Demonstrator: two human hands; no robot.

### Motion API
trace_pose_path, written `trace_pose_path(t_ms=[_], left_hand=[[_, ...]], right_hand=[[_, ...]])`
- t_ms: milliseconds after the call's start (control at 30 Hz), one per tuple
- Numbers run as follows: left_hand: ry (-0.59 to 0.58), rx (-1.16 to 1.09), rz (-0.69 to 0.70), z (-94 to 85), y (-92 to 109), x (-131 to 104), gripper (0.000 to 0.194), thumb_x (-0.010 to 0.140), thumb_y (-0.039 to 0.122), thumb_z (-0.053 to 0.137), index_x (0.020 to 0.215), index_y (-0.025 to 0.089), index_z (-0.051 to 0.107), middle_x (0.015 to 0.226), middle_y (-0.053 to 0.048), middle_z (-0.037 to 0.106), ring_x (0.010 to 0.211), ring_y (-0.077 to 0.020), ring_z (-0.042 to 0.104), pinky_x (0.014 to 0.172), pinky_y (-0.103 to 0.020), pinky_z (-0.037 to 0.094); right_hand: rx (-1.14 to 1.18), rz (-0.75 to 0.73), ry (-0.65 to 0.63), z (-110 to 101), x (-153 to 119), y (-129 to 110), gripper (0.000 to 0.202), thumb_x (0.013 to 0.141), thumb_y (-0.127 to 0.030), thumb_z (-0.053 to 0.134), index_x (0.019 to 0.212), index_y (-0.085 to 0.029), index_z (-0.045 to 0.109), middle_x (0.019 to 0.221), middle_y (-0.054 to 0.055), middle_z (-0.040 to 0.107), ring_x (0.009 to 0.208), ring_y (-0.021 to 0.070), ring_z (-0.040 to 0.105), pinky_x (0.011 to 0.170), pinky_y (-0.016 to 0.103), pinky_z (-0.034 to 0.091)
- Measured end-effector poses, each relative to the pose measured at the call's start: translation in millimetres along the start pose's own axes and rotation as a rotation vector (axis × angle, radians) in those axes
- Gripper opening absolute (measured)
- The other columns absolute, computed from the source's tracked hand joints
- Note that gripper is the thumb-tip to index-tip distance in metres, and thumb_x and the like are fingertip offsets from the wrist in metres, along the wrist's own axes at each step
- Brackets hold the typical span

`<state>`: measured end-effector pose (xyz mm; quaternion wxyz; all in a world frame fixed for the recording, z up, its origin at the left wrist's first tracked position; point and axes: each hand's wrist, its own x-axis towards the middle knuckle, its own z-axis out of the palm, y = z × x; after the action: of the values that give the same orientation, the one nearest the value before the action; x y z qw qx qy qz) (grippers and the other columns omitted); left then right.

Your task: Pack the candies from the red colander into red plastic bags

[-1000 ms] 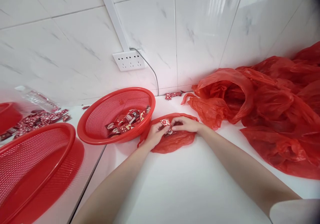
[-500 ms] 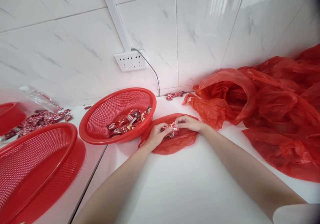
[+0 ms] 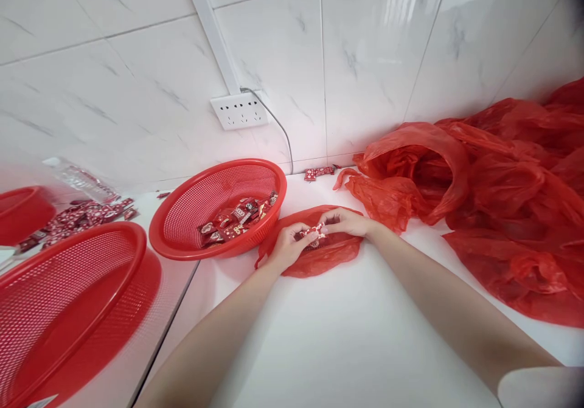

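Under our left hand (image 3: 286,245) and right hand (image 3: 345,222) we see a thin, crinkled, glossy plastic bag (image 3: 314,261); between our fingers, a shiny foil-like candy wrapper (image 3: 314,231). Left of our hands, a perforated glossy plastic basket (image 3: 191,204); beneath, a smooth white counter (image 3: 337,335).

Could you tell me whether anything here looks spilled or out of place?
Yes: two loose candies lie by the wall, apart from those in the basket, and more wrapped candies are scattered over the counter at far left.
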<state>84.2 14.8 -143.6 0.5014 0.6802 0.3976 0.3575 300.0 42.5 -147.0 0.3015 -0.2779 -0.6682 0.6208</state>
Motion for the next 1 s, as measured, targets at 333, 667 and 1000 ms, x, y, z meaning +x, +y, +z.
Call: trace_pose_path(t_ms=[333, 667, 1000], left_hand=[[-0.028, -0.094, -0.090, 1.3, 1.6, 4.3, 0.030, 0.075, 0.042, 0.073, 0.086, 0.014, 0.072, 0.074, -0.004, 0.070, 0.069, -0.0162, 0.063, 0.071, -0.029, 0.049], [-0.094, -0.108, -0.060, -6.5, 2.3, 4.5, 0.030, 0.078, 0.041, 0.071, 0.079, 0.011, 0.073, 0.074, -0.005, 0.071, 0.068, -0.0149, 0.061, 0.070, -0.027, 0.047], [-0.056, -0.356, -0.203, -5.9, -0.6, 8.4, 0.049, 0.075, 0.056, 0.068, 0.092, 0.010, 0.071, 0.077, -0.008, 0.073, 0.070, -0.0196, 0.067, 0.071, -0.031, 0.051]], right_hand=[[0.081, -0.008, 0.150, 0.6, 0.7, 3.8, 0.025, 0.076, -0.040, 0.073, 0.081, -0.016, 0.065, 0.080, 0.000, 0.069, 0.075, 0.0138, 0.062, 0.079, 0.029, 0.048], [0.008, 0.048, 0.039, -1.2, -1.4, -2.0, 0.030, 0.067, -0.039, 0.080, 0.082, -0.014, 0.070, 0.083, 0.001, 0.072, 0.080, 0.0160, 0.064, 0.085, 0.033, 0.048], [0.091, 0.026, 0.094, -3.8, 0.2, 2.7, 0.027, 0.071, -0.041, 0.078, 0.076, -0.016, 0.067, 0.078, -0.001, 0.068, 0.075, 0.0135, 0.060, 0.082, 0.029, 0.044]])
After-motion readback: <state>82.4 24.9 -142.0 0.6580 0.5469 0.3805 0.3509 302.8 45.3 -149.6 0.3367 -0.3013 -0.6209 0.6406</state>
